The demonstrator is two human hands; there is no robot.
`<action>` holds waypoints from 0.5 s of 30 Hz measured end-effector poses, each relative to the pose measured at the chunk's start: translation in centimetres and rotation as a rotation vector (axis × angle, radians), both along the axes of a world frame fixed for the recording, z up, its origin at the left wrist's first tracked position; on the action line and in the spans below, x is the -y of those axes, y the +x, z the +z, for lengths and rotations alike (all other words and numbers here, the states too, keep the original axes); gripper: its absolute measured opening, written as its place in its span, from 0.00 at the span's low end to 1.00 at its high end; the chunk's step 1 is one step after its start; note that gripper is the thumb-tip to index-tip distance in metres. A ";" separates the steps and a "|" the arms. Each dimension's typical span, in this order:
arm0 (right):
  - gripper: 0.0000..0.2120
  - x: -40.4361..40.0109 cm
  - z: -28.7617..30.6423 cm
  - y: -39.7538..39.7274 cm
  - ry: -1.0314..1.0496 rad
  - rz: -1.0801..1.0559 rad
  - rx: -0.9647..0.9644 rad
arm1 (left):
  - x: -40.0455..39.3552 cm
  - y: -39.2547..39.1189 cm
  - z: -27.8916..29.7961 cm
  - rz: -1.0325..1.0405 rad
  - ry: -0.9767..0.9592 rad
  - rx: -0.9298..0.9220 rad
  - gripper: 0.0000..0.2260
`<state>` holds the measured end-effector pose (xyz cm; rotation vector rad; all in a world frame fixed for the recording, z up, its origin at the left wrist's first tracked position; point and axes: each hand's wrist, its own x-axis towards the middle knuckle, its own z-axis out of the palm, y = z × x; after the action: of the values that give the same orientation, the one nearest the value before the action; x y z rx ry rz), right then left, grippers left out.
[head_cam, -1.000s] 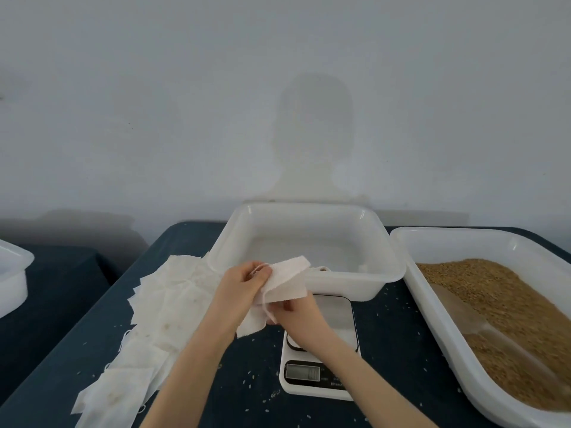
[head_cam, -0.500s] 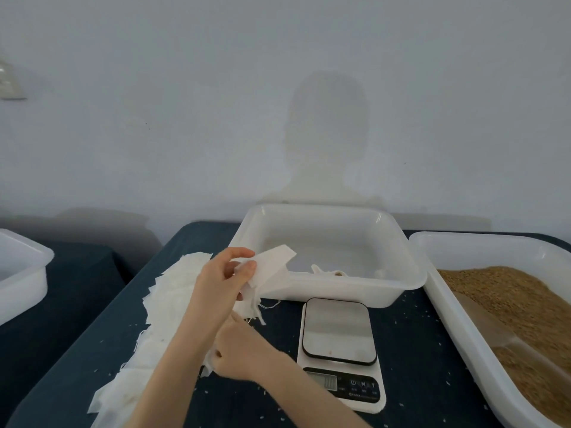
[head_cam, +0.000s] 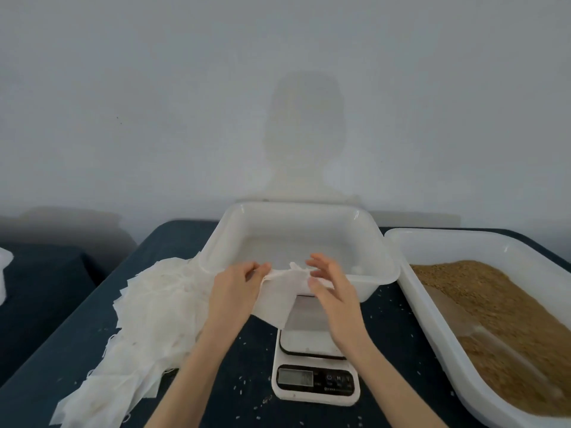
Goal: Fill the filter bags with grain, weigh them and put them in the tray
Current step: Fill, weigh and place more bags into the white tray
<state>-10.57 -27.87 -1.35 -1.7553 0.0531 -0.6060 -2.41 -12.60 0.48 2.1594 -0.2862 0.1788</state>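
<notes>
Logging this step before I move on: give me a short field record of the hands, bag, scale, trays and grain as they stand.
left hand: pinches the bag's top edge
right hand: at the bag's other top corner, fingers spread; grip unclear
filter bag: empty, held above the scale
scale: platform bare, display unreadable
empty tray: behind the scale
grain tray: on the right, holds brown grain
spare bags: piled on the left
</notes>
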 end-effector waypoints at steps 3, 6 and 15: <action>0.18 1.2 0.0 -0.2 -0.263 0.031 0.010 | 1.3 -0.6 0.0 -0.095 0.086 -0.052 0.20; 0.10 1.5 0.5 -0.3 -0.334 0.008 -0.015 | 1.9 -1.3 0.3 -0.184 0.077 -0.093 0.21; 0.06 2.5 1.4 -0.9 -0.448 0.083 -0.174 | 2.4 -2.2 0.6 -0.241 0.082 -0.128 0.22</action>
<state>-11.49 -30.39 0.06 -2.2307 -0.0383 -0.4225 -4.62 -15.01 1.11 2.1851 -0.4828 -0.1098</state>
